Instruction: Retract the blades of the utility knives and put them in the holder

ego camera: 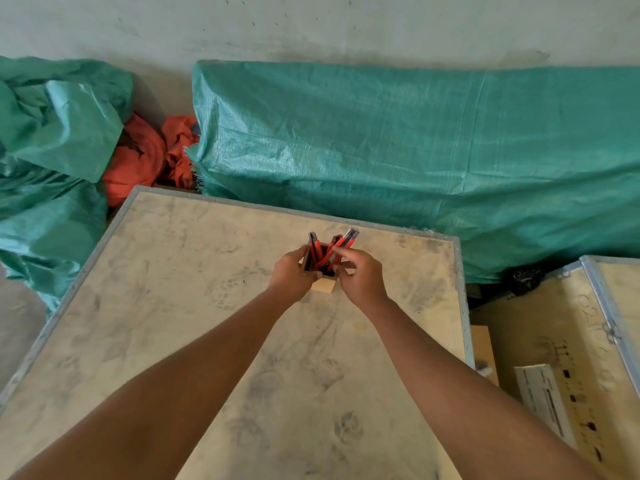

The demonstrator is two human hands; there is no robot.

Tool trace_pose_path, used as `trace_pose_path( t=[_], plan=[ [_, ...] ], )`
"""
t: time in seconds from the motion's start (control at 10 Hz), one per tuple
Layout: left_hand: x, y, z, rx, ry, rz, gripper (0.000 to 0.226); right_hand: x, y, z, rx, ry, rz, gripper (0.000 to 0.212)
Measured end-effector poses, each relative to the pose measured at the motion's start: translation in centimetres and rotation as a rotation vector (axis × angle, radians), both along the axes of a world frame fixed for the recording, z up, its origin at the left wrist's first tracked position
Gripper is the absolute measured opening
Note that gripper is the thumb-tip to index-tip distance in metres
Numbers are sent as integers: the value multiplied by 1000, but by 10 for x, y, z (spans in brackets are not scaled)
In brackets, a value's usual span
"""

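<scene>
A small square wooden holder (325, 285) stands near the far edge of a plywood crate top (214, 306). Several red and black utility knives (341, 245) stick up out of it, leaning right; one stands apart at the left side (313, 244). My left hand (292, 273) wraps the holder's left wall. My right hand (360, 275) is at the holder's right side, thumb and fingers pinched on the body of a leaning knife. The knives' lower ends are hidden inside the holder. No blades show at the upper ends.
The crate top has a metal rim (462, 292). Green tarpaulin (415, 150) covers bulky shapes behind and at the left. Orange cloth (145, 157) lies between them. A second open crate (568, 341) with a white label sits at the right.
</scene>
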State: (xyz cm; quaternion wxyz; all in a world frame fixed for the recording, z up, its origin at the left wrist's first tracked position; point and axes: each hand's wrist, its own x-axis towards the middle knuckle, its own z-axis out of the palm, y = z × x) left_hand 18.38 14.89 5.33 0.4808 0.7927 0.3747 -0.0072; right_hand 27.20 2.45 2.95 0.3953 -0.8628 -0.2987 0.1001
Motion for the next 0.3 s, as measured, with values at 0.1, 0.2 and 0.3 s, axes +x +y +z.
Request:
trace_pose_path(
  t=[0.1, 0.2, 0.3],
  plan=[
    [-3, -6, 12, 0, -17, -17, 56, -2, -2, 9, -9, 40, -5, 45],
    [-7, -11, 23, 14, -43, -16, 52, -1, -8, 17, 8, 62, -9, 47],
    [-15, -14, 34, 49, -26, 6, 64, -4, -16, 31, 22, 93, -59, 46]
  ],
)
